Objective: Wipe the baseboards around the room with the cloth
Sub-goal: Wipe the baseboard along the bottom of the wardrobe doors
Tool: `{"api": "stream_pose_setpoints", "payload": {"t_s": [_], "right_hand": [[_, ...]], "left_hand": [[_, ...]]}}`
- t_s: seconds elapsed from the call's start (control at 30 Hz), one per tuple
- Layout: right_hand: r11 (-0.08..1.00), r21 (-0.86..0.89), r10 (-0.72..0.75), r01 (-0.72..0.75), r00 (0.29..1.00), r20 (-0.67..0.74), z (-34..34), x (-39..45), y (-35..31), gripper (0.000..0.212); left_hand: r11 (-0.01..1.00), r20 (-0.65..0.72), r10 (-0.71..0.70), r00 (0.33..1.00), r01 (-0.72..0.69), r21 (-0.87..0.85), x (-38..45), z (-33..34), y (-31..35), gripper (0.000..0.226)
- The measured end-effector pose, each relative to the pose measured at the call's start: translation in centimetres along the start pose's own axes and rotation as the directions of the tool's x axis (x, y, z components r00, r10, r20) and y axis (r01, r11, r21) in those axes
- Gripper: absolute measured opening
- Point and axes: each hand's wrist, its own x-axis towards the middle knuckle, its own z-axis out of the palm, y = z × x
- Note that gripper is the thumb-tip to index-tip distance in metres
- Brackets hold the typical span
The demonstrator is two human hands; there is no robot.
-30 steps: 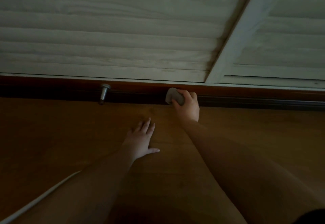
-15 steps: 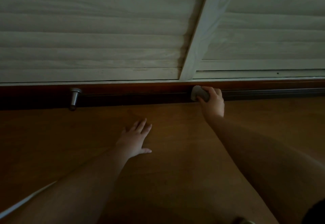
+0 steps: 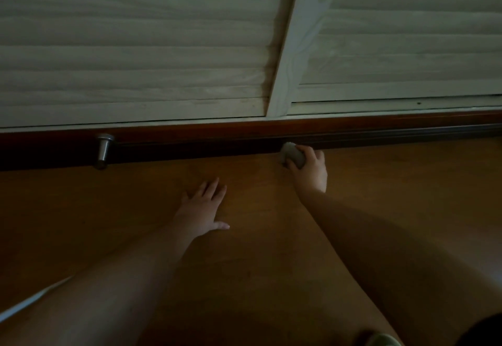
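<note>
Head view, dim room: left hand [image 3: 202, 208] flat on wooden floor [image 3: 135, 223], fingers spread, holding nothing. Farther on, right hand [image 3: 309, 169] grasping balled grey cloth [image 3: 292, 154], pressed to dark baseboard [image 3: 190, 139]. Metal doorstop [image 3: 103, 150] at left. Beyond, white louvred doors [image 3: 135, 47].

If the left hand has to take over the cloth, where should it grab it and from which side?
Probably the bare rounded end of the cloth, approached from the left along the baseboard. The right hand wraps its right and near sides, and the baseboard blocks the far side. The left hand lies flat on the floor.
</note>
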Motion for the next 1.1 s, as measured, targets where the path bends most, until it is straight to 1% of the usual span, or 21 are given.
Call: {"api": "stream_pose_setpoints", "payload": {"t_s": [0.1, 0.23, 0.3, 0.4, 0.47, 0.6, 0.7, 0.77, 0.87, 0.93, 0.97, 1.03, 1.1], "right_hand": [[0.991, -0.026, -0.131, 0.134, 0.987, 0.096, 2.7, -0.9, -1.5, 0.046], [0.955, 0.008, -0.294, 0.297, 0.941, 0.170, 6.8, -1.2, -4.4, 0.046], [0.940, 0.018, -0.336, 0.340, 0.917, 0.216, 8.7, -1.2, -5.6, 0.047], [0.930, 0.058, -0.365, 0.363, 0.894, 0.261, 11.3, -1.2, -6.3, 0.047], [0.937, 0.070, -0.347, 0.341, 0.898, 0.271, 12.6, -1.5, -6.7, 0.047], [0.967, 0.105, -0.254, 0.233, 0.920, 0.298, 13.8, -2.3, -6.6, 0.050], [0.969, 0.091, -0.248, 0.232, 0.920, 0.303, 13.5, -1.7, -6.7, 0.049], [0.971, 0.056, -0.237, 0.231, 0.913, 0.331, 12.8, -1.1, -6.9, 0.047], [0.963, 0.065, -0.267, 0.261, 0.896, 0.354, 10.5, -0.1, -6.7, 0.045], [0.970, 0.045, -0.239, 0.238, 0.917, 0.318, 8.1, 0.8, -4.6, 0.045], [0.979, 0.026, -0.201, 0.203, 0.936, 0.289, 6.7, 1.3, -3.1, 0.045], [0.997, -0.027, -0.062, 0.068, 0.981, 0.186, 3.4, 2.3, 0.1, 0.047], [0.993, -0.060, 0.108, -0.106, 0.993, 0.039, -0.9, 3.5, 3.4, 0.048]], "left_hand": [[1.000, -0.024, 0.020, 1.000, -0.020, -0.017, -0.5, 0.1, -0.3, 0.105], [0.999, -0.047, -0.039, 0.998, 0.039, -0.007, -1.8, 0.3, -1.9, 0.104], [0.998, -0.039, -0.063, 0.997, 0.063, -0.015, -2.5, 0.5, -3.1, 0.104], [0.995, -0.025, -0.100, 0.995, 0.099, -0.029, -3.8, 1.0, -4.7, 0.104], [0.993, -0.040, -0.114, 0.993, 0.114, -0.019, -4.7, 1.4, -5.6, 0.105], [0.991, -0.060, -0.135, 0.989, 0.133, -0.035, -6.0, 2.3, -6.2, 0.108], [0.984, -0.065, -0.171, 0.983, 0.167, -0.062, -5.6, 2.2, -6.7, 0.109], [0.980, -0.011, -0.183, 0.983, 0.181, -0.088, -5.2, 1.9, -6.0, 0.111], [0.970, 0.002, -0.210, 0.978, 0.209, -0.121, -3.7, 0.8, -4.7, 0.117], [0.967, 0.000, -0.212, 0.977, 0.210, -0.143, -1.9, -0.1, -3.3, 0.118], [0.973, 0.003, -0.191, 0.982, 0.190, -0.128, -1.2, -0.3, -2.5, 0.119], [0.985, 0.009, -0.154, 0.988, 0.154, -0.078, 0.0, -0.5, -0.8, 0.120], [0.984, -0.001, -0.168, 0.986, 0.167, -0.054, 0.8, -0.7, 0.9, 0.124]]}}
